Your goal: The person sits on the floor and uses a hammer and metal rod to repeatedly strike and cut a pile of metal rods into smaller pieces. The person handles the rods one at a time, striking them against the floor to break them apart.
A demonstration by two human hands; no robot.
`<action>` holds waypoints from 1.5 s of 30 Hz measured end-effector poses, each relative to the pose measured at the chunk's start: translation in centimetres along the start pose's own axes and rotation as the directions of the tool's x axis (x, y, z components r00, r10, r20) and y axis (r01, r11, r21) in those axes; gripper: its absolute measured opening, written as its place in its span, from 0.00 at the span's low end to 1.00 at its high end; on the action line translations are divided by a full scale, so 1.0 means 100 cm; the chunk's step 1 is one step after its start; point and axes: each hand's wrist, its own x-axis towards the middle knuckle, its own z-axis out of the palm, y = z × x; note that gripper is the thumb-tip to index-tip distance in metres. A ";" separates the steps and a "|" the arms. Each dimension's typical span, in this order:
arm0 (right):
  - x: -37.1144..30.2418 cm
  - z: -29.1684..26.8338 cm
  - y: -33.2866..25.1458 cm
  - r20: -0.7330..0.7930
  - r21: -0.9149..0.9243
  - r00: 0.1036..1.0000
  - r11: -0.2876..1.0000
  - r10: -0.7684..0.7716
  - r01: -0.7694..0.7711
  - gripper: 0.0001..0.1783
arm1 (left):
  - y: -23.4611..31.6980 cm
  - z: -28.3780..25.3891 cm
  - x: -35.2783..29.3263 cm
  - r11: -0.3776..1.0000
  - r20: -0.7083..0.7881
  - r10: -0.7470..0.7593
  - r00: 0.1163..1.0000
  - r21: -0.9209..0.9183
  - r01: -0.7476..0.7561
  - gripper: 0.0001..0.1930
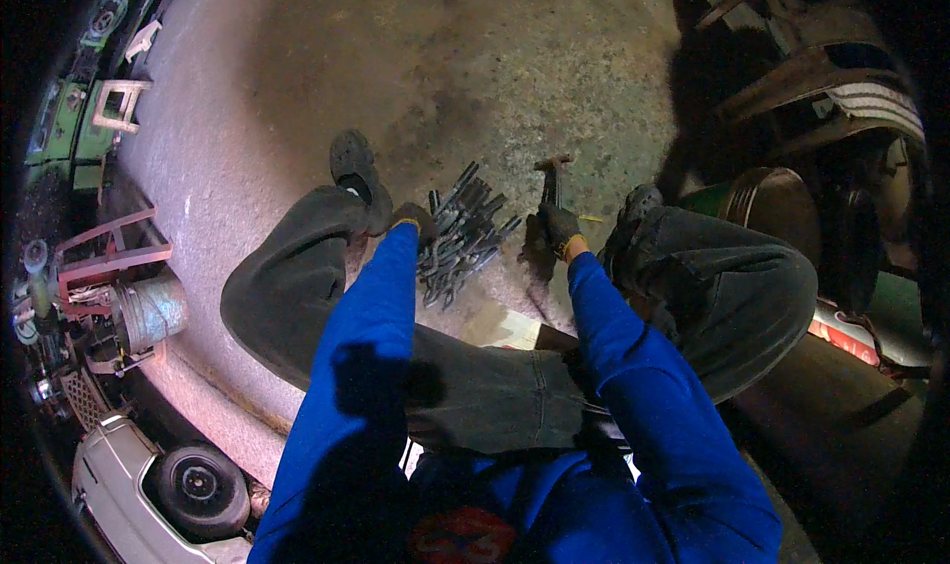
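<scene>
Currently, right hand [562, 230]: gloved, grip wrapped round hammer [551, 180].
Hammer: between metal pieces [461, 235] and right shoe [639, 205], head pointing away from the person.
Left hand [413, 218]: gloved, at left edge of metal pieces; grip mostly hidden, can't tell whether it holds anything.
Metal pieces: dark, elongated, loose heap on floor [416, 79], between left shoe [353, 158] and right shoe.
Left side: bucket [163, 312], plus wheel [198, 490] nearer the person.

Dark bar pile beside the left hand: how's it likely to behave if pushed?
The dark bar pile would probably shift and spread, since its pieces lie crossed at different angles. Individual bars look straight, so likely stiff. Their dull sheen suggests metal, so perhaps heavy for their size.
</scene>
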 end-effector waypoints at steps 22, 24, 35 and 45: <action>0.046 -0.006 0.048 -0.022 0.161 0.999 0.987 0.031 -0.027 0.18 | 0.033 -0.020 -0.020 0.997 0.023 0.031 0.999 -0.069 -0.029 0.22; 0.039 0.017 0.036 0.025 -0.022 0.998 0.998 -0.051 0.051 0.18 | 0.014 -0.017 -0.037 0.994 -0.001 -0.036 0.999 -0.102 0.035 0.21; 0.047 0.019 0.037 0.037 0.013 0.988 0.988 -0.152 0.152 0.17 | 0.019 -0.021 -0.059 0.996 -0.096 -0.004 0.995 -0.094 -0.005 0.22; 0.022 0.036 0.010 0.072 -0.141 0.990 0.981 -0.121 0.130 0.19 | -0.012 0.006 -0.053 0.969 -0.090 -0.176 0.980 -0.191 0.157 0.20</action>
